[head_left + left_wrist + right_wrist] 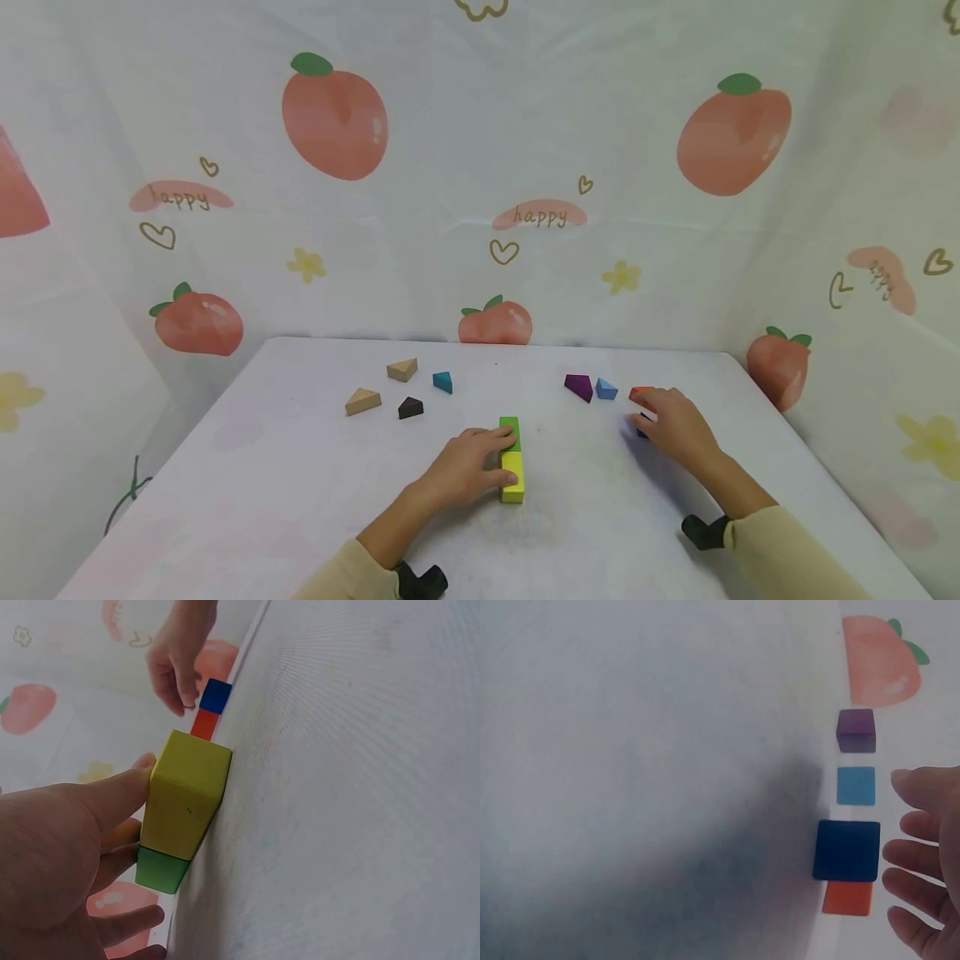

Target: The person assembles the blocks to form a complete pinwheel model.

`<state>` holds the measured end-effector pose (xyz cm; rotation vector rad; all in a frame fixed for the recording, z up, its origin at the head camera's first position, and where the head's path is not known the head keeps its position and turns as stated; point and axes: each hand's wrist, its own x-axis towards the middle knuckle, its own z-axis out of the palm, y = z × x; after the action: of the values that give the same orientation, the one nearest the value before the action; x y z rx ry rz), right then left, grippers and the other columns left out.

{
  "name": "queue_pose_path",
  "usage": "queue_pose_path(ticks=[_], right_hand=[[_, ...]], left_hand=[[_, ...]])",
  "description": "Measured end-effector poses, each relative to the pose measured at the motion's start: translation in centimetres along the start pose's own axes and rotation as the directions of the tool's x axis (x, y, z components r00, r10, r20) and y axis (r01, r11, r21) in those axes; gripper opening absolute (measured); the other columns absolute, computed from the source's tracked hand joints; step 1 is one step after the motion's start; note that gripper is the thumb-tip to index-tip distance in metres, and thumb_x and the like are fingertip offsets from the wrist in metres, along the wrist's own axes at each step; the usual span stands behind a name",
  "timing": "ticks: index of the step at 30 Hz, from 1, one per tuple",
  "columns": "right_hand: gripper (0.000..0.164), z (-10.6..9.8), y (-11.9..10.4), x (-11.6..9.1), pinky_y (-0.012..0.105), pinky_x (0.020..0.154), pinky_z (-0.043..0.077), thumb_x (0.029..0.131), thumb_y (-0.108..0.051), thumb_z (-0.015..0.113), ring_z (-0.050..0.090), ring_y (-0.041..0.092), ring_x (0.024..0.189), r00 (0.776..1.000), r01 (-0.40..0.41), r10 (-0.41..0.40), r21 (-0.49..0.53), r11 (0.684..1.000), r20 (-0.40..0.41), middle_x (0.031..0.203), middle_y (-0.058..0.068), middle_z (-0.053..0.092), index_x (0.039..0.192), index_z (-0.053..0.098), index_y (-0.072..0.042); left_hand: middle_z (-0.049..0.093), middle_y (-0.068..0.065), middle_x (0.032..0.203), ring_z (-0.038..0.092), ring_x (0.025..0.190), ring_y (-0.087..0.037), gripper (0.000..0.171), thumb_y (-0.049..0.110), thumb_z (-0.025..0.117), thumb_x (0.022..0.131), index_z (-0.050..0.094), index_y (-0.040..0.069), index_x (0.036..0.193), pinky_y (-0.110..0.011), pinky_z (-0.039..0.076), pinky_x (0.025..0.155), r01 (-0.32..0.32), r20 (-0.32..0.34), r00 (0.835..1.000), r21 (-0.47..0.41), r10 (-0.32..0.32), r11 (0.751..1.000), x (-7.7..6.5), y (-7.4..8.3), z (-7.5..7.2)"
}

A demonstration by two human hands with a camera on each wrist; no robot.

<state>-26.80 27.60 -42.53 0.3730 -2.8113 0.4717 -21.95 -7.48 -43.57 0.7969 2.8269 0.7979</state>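
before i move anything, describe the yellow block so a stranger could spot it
On the white table, find the left hand. It touches the yellow block, laid end to end with the green block. It is the only yellow block, nearer the person than its green partner.

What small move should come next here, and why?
Probably the right hand should close the small gap and pinch the dark blue block: in the right wrist view it is near that block but apart from it, and holds nothing. The left hand touches the green block and yellow block, lying end to end, so the right seems freer.
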Motion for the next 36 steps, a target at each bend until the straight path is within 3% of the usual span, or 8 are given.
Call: queue_pose_path(ticks=[3, 8, 17, 24, 31, 36], right_hand=[[0.033, 0.0, 0.5, -0.1, 0.052, 0.082, 0.049, 0.085, -0.020, 0.075, 0.056, 0.034, 0.094, 1.000, -0.014, 0.014, -0.019, 1.000, 0.015, 0.097, 0.014, 0.066, 0.110, 0.070, 0.000], [0.033, -0.2, 0.8, -0.4, 0.038, 0.066, 0.046, 0.084, -0.023, 0.077, 0.051, 0.023, 0.079, 0.997, -0.048, 0.050, -0.029, 0.998, 0.065, 0.080, 0.003, 0.058, 0.109, 0.071, -0.002], [0.028, -0.7, 1.1, -0.8, 0.031, 0.056, 0.038, 0.083, -0.026, 0.078, 0.046, 0.018, 0.066, 0.994, -0.028, 0.037, -0.081, 0.996, 0.105, 0.067, -0.002, 0.050, 0.100, 0.073, -0.003], [0.028, -0.7, 1.2, -0.5, 0.031, 0.058, 0.043, 0.083, -0.027, 0.078, 0.048, 0.017, 0.065, 0.985, -0.044, 0.061, -0.108, 0.993, 0.163, 0.068, -0.002, 0.055, 0.095, 0.073, -0.003], [0.027, -0.9, 0.7, 0.3, 0.040, 0.067, 0.050, 0.084, -0.026, 0.077, 0.053, 0.019, 0.069, 0.984, -0.060, 0.076, -0.102, 0.993, 0.163, 0.078, 0.001, 0.064, 0.097, 0.074, -0.003], [0.028, -0.7, -0.1, 1.1, 0.043, 0.070, 0.047, 0.083, -0.028, 0.078, 0.056, 0.021, 0.072, 0.986, -0.036, 0.057, -0.131, 0.991, 0.157, 0.079, 0.002, 0.067, 0.097, 0.074, -0.004]], left_hand=[[0.042, 0.007, 0.150, 0.040, 0.134, -0.024, 0.062, 0.043, 0.069, 0.089, 0.051, 0.019, 0.143, -0.050, 0.036, 0.106, 0.004, 0.002, 1.000, 0.001, -0.004, 1.000, 0.0, 0.1, 0.0], [0.043, 0.006, 0.149, 0.041, 0.133, -0.024, 0.061, 0.043, 0.069, 0.089, 0.052, 0.019, 0.143, -0.049, 0.035, 0.106, 0.008, 0.006, 1.000, -0.017, -0.008, 1.000, -0.1, 0.2, 0.0], [0.043, 0.007, 0.149, 0.041, 0.133, -0.023, 0.062, 0.044, 0.069, 0.089, 0.052, 0.019, 0.143, -0.049, 0.036, 0.106, -0.004, 0.004, 1.000, -0.016, 0.004, 1.000, 0.0, 0.2, 0.2], [0.043, 0.008, 0.149, 0.041, 0.133, -0.023, 0.063, 0.045, 0.069, 0.089, 0.051, 0.020, 0.143, -0.049, 0.035, 0.106, -0.012, -0.004, 1.000, -0.023, 0.012, 1.000, 0.1, 0.0, 0.5], [0.043, 0.008, 0.149, 0.041, 0.133, -0.022, 0.062, 0.045, 0.068, 0.088, 0.051, 0.020, 0.143, -0.048, 0.035, 0.106, -0.003, -0.006, 1.000, -0.024, 0.002, 1.000, 0.1, -0.1, 0.4], [0.045, 0.007, 0.148, 0.042, 0.132, -0.022, 0.063, 0.046, 0.069, 0.088, 0.052, 0.020, 0.143, -0.049, 0.036, 0.106, 0.006, -0.005, 1.000, -0.028, -0.006, 1.000, 0.0, -0.2, 0.2]])
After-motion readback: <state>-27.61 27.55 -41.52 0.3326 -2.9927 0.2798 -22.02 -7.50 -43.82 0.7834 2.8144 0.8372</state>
